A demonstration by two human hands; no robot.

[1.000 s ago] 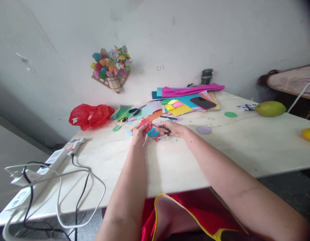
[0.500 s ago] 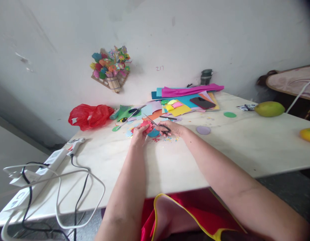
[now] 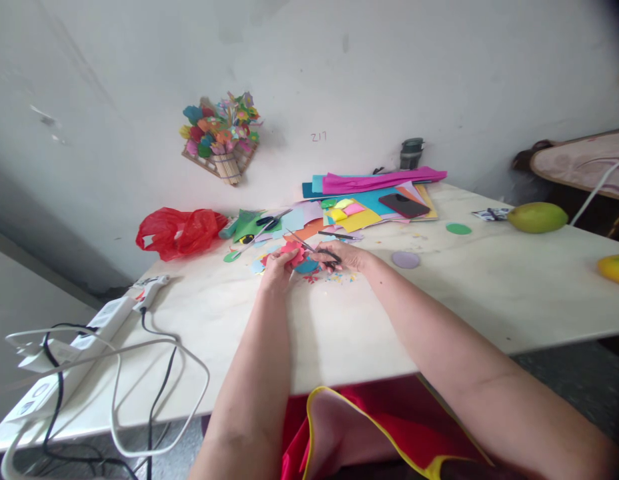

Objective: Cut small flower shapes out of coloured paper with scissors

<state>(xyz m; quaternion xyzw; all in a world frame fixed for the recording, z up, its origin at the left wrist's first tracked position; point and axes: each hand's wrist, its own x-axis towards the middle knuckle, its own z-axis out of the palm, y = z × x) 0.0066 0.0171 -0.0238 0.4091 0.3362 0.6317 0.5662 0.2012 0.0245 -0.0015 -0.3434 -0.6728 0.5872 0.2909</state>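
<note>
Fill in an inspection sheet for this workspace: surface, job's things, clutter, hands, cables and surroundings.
Surface: pale table, tiny paper scraps scattered on it.
Job's things: red scalloped paper, black-handled scissors.
Clutter: red plastic bag, coloured sheets, phone, second pair of scissors, two fruits.
Hands: left hand holds the red scalloped paper; right hand holds the black-handled scissors.
Cables: white cable and black cable near power strip, table's left.
Surroundings: wall with flower decoration.

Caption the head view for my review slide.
Left hand holds a red scalloped piece, right hand holds scissors, near colorful scraps on a table.
</note>
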